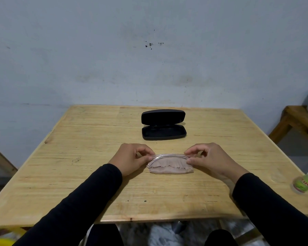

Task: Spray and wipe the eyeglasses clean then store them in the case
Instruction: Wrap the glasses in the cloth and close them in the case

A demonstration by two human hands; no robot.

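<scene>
A pale pinkish-beige cleaning cloth (170,167) lies bunched on a light wooden table (89,176), inside a thin clear plastic sleeve (164,155) whose upper edge arcs between the two hands. The eyeglasses themselves cannot be made out; whether they sit inside the cloth is impossible to tell.

The left hand (132,158) pinches the left end of the plastic sleeve between thumb and curled fingers. The right hand (210,157) pinches the right end the same way, fingers bent over the top edge. Both arms wear black sleeves (82,201) that reach in from the near edge of the table.

Just beyond the hands, apart from the cloth, a black hard-shell eyeglass case (164,125) stands open, lid tilted up toward the wall, its dark interior hard to read. Bare wood stretches wide to the left of the hands and between the cloth and the near edge.

At the right edge of the table a small bottle with a green label (304,183) lies blurred and partly cut off by the frame. Behind, a scuffed bluish-white wall (149,59). At far right, part of a wooden bench (295,119) shows.
</scene>
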